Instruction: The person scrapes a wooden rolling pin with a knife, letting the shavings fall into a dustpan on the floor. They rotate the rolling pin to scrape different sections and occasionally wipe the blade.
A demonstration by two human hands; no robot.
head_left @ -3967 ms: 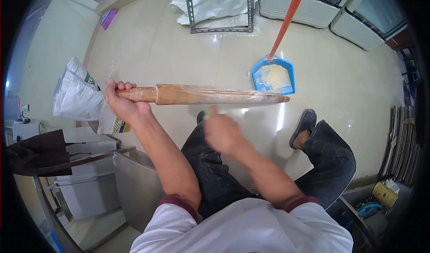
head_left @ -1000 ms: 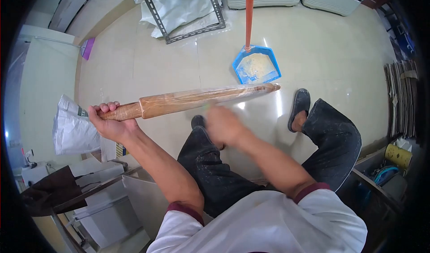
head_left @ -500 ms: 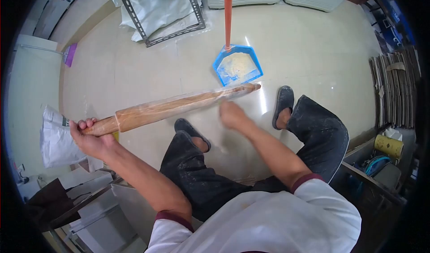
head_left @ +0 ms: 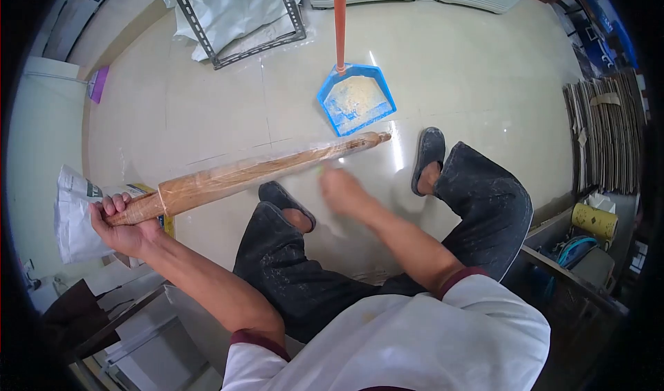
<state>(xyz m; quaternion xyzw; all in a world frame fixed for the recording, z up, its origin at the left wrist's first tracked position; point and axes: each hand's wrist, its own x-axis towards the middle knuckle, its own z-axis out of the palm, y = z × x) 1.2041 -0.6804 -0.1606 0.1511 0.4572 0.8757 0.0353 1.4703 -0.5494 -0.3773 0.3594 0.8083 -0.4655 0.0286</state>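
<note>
My left hand (head_left: pixel 124 225) is wrapped round the near handle of a large wooden rolling pin (head_left: pixel 242 177). The pin slants up to the right in front of me, its far handle close to the dustpan. Pale streaks and a shiny film show along its barrel. Just below the barrel is my right hand (head_left: pixel 340 192), closed and blurred by motion. A small greenish spot shows at its upper edge; what the fingers hold, if anything, I cannot make out.
Beyond the pin a blue dustpan (head_left: pixel 356 102) with pale powder stands on the tiled floor. A white sack (head_left: pixel 72 214) is at the left, a metal rack (head_left: pixel 259 43) at the back. Stacked flat cardboard (head_left: pixel 603 138) and a yellow roll (head_left: pixel 593 221) are at the right.
The rolling pin and my left hand sit slightly lower and to the left in view. My right hand has shifted left and a little down below the barrel. The whole scene has shifted slightly left.
</note>
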